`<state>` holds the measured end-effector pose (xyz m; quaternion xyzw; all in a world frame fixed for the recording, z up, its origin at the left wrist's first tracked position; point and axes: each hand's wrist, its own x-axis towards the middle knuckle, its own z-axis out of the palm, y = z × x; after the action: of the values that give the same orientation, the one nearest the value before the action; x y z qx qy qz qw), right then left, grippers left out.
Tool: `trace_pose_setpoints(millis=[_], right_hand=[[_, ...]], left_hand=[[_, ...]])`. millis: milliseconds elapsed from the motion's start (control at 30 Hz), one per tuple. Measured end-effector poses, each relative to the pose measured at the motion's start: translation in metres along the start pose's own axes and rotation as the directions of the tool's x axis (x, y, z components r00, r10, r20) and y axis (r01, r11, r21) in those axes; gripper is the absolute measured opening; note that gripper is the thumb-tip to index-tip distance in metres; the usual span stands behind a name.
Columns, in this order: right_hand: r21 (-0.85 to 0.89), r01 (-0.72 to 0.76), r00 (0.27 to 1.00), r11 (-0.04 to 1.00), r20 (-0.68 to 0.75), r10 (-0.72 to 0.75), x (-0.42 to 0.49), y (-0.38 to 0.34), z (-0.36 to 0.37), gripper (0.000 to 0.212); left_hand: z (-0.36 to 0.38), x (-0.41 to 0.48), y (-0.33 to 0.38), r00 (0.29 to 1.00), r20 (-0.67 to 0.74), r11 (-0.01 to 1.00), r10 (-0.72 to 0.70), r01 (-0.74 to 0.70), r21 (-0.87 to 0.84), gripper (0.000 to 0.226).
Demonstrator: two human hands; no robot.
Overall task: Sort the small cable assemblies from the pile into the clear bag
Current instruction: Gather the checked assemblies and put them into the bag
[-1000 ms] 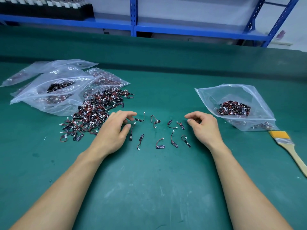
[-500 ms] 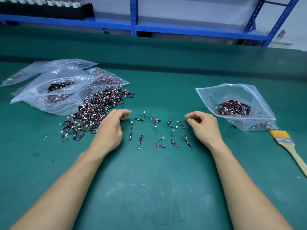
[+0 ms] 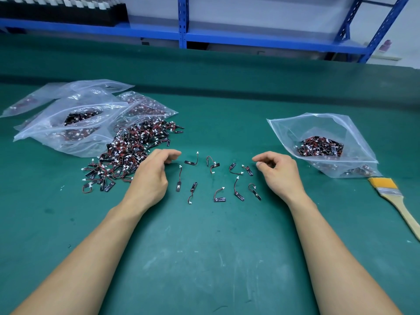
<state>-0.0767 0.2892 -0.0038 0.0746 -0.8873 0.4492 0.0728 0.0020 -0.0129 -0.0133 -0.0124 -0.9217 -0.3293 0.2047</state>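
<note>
A pile of small cable assemblies (image 3: 127, 153), black tabs with red wires and white plugs, lies on the green mat left of centre. Several single assemblies (image 3: 213, 178) are spread in two rows between my hands. My left hand (image 3: 150, 176) rests at the pile's right edge, fingers loosely curled, holding nothing. My right hand (image 3: 278, 172) hovers at the right end of the rows, fingers loosely curled and empty. The clear bag (image 3: 336, 133) lies open at the right with a clump of assemblies (image 3: 319, 149) inside.
Several clear bags (image 3: 68, 117) holding more assemblies are stacked at the back left, beside the pile. A paintbrush (image 3: 395, 201) with a wooden handle lies at the right edge. Blue shelving (image 3: 183, 21) stands behind the table.
My left hand has drawn back from the leftmost single assemblies toward the pile, its fingers now more curled. My right hand has hardly moved.
</note>
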Motion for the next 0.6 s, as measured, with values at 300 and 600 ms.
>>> trace_pose_setpoints(millis=[300, 600], right_hand=[[-0.016, -0.012, 1.000, 1.000, 0.004, 0.012, 0.0004, 0.0010, -0.0001, 0.027], [-0.066, -0.091, 0.996, 0.994, -0.006, 0.091, 0.0011, 0.0025, -0.0019, 0.022]], left_hand=[[-0.0010, -0.0005, 0.0012, 0.998, 0.043, 0.999, 0.037, -0.036, -0.025, 0.049], [-0.0027, -0.0014, 0.0047, 0.997, 0.083, 0.995, 0.005, 0.003, -0.095, 0.030]])
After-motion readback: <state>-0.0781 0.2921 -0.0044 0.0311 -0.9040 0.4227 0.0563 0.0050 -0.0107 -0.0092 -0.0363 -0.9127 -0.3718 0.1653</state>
